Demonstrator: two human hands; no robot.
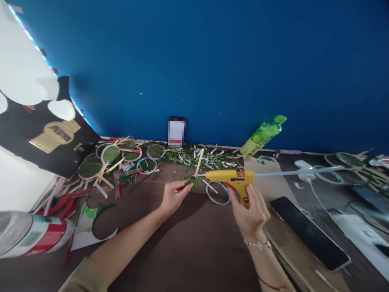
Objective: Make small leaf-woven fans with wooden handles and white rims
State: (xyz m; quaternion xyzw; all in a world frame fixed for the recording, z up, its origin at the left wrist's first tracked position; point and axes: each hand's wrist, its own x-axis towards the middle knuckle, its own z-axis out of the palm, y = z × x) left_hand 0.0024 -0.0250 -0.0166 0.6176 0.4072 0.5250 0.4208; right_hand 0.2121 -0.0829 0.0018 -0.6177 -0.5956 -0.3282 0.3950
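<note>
My right hand [251,213] is wrapped round the handle of a yellow hot glue gun [226,176], whose nozzle points left. A long translucent glue stick [291,172] runs out of its back end. Between the thumb and fingers of my left hand [174,197] is a small green leafy piece [193,183], pinched at its edge. The nozzle is right by this piece; whether it touches cannot be made out. A pale wooden stick [199,162] rises behind the nozzle tip. Below the gun, a thin ring [217,194] lies on the table, partly covered by the gun and my fingers.
Round green fans with sticks [90,167] pile up at the left. Green and white clippings [197,157] line the blue wall [212,73], where a phone [176,132] leans. A green bottle [263,136] tilts there. Another phone [310,233] lies right; a large plastic bottle [35,234] lies left.
</note>
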